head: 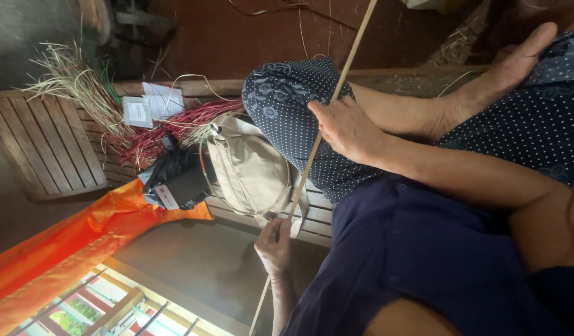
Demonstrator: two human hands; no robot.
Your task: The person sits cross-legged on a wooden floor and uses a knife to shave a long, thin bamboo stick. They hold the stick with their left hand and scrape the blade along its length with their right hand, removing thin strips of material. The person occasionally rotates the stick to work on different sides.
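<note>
The stick [355, 42] runs slantwise across my raised knee [284, 102], from the red floor [237, 37] to below the bench [47, 143].

My right hand [349, 129] rests on the knee, fingers together and folded over the stick. My left hand [274, 244] pinches the stick lower down, fingers clamped on it.

A beige bag [249, 168] lies beside the knee. Red and pale straw bundles [144, 134] lie beyond the bag.

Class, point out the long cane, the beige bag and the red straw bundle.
long cane [348, 57], head view, bare shaft.
beige bag [246, 165], head view, front panel.
red straw bundle [187, 121], head view, middle strands.
</note>
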